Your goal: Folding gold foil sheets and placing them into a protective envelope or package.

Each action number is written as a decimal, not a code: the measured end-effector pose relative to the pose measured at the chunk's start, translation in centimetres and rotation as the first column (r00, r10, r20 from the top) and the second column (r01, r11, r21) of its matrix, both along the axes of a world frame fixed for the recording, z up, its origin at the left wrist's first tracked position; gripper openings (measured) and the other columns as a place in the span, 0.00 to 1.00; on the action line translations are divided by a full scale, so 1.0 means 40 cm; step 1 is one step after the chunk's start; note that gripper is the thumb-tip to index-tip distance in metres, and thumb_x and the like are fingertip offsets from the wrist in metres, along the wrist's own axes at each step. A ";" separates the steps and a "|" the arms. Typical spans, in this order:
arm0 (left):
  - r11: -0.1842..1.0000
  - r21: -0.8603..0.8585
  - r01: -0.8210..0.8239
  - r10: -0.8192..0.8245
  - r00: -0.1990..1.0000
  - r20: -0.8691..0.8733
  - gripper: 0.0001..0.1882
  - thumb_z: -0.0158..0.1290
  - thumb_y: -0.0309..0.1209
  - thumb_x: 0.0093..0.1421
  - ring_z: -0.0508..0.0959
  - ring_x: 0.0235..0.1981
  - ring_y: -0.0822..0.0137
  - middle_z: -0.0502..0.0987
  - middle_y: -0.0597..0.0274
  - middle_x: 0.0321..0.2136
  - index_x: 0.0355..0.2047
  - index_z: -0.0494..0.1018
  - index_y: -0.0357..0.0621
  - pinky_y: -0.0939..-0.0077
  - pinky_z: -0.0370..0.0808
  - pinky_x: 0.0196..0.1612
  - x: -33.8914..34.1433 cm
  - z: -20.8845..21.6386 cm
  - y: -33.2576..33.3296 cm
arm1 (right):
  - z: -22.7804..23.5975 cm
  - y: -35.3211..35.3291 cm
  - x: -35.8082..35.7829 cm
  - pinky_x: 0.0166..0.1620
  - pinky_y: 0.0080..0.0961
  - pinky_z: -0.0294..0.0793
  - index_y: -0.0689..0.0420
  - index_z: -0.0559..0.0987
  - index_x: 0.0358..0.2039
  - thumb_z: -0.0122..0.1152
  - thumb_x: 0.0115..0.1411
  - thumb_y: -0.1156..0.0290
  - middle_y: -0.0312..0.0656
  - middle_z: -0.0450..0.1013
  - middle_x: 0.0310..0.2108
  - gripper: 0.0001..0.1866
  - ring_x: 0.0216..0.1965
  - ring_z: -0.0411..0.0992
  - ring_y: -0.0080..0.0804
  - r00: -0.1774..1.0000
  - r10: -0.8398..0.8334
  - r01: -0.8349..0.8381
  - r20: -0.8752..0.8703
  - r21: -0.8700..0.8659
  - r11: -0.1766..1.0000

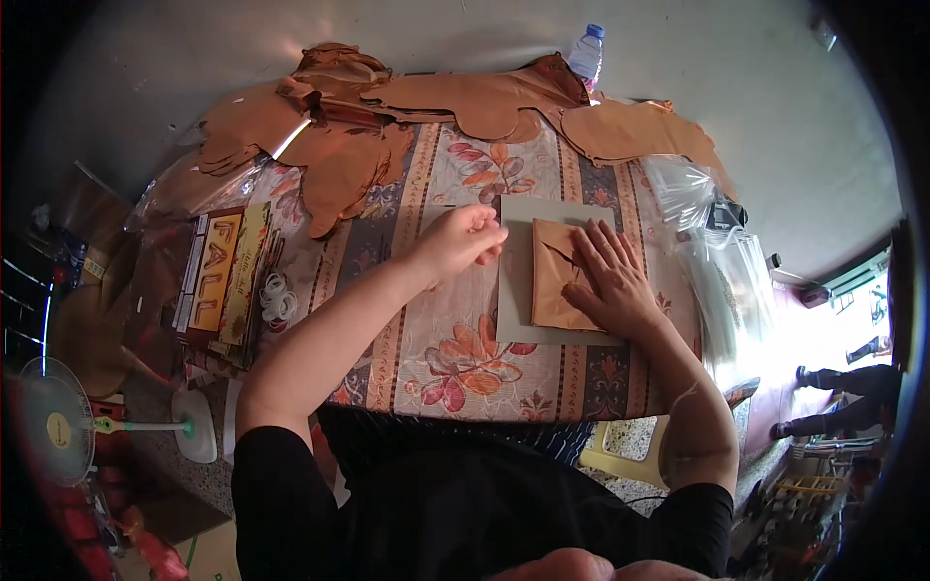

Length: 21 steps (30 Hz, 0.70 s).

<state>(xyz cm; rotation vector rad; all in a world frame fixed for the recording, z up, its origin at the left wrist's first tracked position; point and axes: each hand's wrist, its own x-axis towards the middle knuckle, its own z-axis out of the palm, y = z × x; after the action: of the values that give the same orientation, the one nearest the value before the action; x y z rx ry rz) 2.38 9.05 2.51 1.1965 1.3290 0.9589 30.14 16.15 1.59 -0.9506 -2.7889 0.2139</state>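
Paper folded brown lay on the grey board (513,290); we pressed our right hand (610,281) flat on the paper (552,286), while our left hand (463,240), loosely curled and empty, hovered just left.

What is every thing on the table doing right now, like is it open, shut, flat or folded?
Brown paper piece: partly folded, flaps creased, lying on the grey board.
Grey board: flat on the tablecloth.
Right hand: open, palm pressed flat on the brown paper piece.
Left hand: fingers curled, at the board's left edge.
Water bottle: upright, cap on.
Brown cutouts: unfolded, heaped at the far edge.
Clear plastic bags: crumpled.
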 end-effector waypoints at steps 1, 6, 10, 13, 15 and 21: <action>0.994 -0.072 -0.083 0.089 0.992 0.088 0.19 0.49 0.34 0.67 0.76 0.36 0.74 0.75 0.61 0.39 0.53 0.68 0.33 0.81 0.74 0.35 0.013 0.007 0.005 | 0.000 0.002 0.003 0.70 0.43 0.38 0.57 0.57 0.67 0.51 0.59 0.45 0.53 0.50 0.68 0.42 0.71 0.44 0.48 1.000 -0.003 0.003 0.001 -0.001 1.000; 0.989 -0.147 -0.031 0.051 0.989 0.136 0.10 0.50 0.33 0.66 0.72 0.24 0.79 0.74 0.69 0.26 0.36 0.73 0.37 0.85 0.67 0.23 0.013 -0.005 0.025 | 0.006 0.000 -0.003 0.70 0.46 0.38 0.47 0.57 0.68 0.52 0.59 0.46 0.53 0.49 0.69 0.39 0.71 0.42 0.48 0.997 -0.002 0.000 0.080 0.017 1.000; 0.996 0.052 0.069 -0.061 0.989 -0.136 0.11 0.52 0.32 0.66 0.67 0.16 0.82 0.70 0.73 0.19 0.27 0.71 0.38 0.85 0.63 0.20 0.065 -0.026 -0.026 | 0.013 -0.004 -0.005 0.70 0.48 0.37 0.44 0.57 0.68 0.53 0.59 0.46 0.53 0.49 0.69 0.39 0.71 0.42 0.49 0.997 0.018 -0.018 0.072 0.009 1.000; 0.999 0.037 0.038 -0.033 0.990 -0.134 0.10 0.51 0.30 0.66 0.68 0.17 0.82 0.72 0.70 0.20 0.29 0.70 0.36 0.84 0.63 0.20 0.069 0.000 -0.066 | 0.007 -0.013 -0.007 0.70 0.50 0.34 0.44 0.57 0.68 0.53 0.59 0.46 0.53 0.49 0.69 0.39 0.71 0.42 0.49 0.996 0.049 -0.048 0.077 -0.017 0.999; 0.999 0.047 0.012 -0.005 0.990 -0.144 0.09 0.51 0.30 0.66 0.68 0.17 0.82 0.72 0.70 0.21 0.31 0.70 0.36 0.85 0.63 0.20 0.059 0.012 -0.108 | -0.005 -0.034 -0.027 0.70 0.50 0.32 0.44 0.56 0.69 0.53 0.60 0.45 0.53 0.49 0.69 0.39 0.71 0.42 0.49 0.991 0.099 -0.102 0.089 0.028 0.994; 0.954 0.290 -0.080 0.189 0.909 -0.371 0.10 0.54 0.30 0.63 0.73 0.20 0.73 0.76 0.63 0.24 0.37 0.70 0.35 0.76 0.71 0.25 0.010 0.008 -0.183 | 0.005 -0.083 -0.054 0.69 0.50 0.30 0.44 0.56 0.69 0.51 0.61 0.44 0.53 0.48 0.69 0.39 0.72 0.40 0.48 0.992 0.106 -0.106 0.063 -0.004 0.994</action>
<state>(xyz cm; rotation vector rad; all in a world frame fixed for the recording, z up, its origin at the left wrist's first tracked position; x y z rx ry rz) 2.77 1.72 2.82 1.5859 1.6566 1.0585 27.97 12.84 1.81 -0.8239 -2.9004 0.2024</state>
